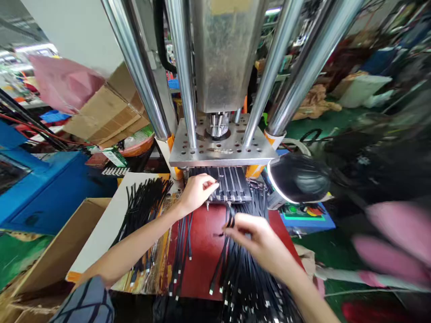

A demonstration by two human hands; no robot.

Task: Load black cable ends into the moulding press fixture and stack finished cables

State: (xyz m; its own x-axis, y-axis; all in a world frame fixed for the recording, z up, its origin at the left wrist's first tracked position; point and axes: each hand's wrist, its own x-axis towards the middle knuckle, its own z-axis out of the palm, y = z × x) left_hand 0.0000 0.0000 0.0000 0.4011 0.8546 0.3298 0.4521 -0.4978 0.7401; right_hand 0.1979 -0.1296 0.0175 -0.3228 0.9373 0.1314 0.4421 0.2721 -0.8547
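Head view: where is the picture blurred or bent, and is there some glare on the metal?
In the head view, the pink shape near the right edge is badly smeared; the right hand looks slightly soft, while the plate is clearer; the steel columns show bright glare streaks and splay outward toward the top, probably from a wide lens.

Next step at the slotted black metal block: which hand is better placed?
Left, probably: left hand is at the slotted black metal block; right hand is farther off, pinching thin black cable.
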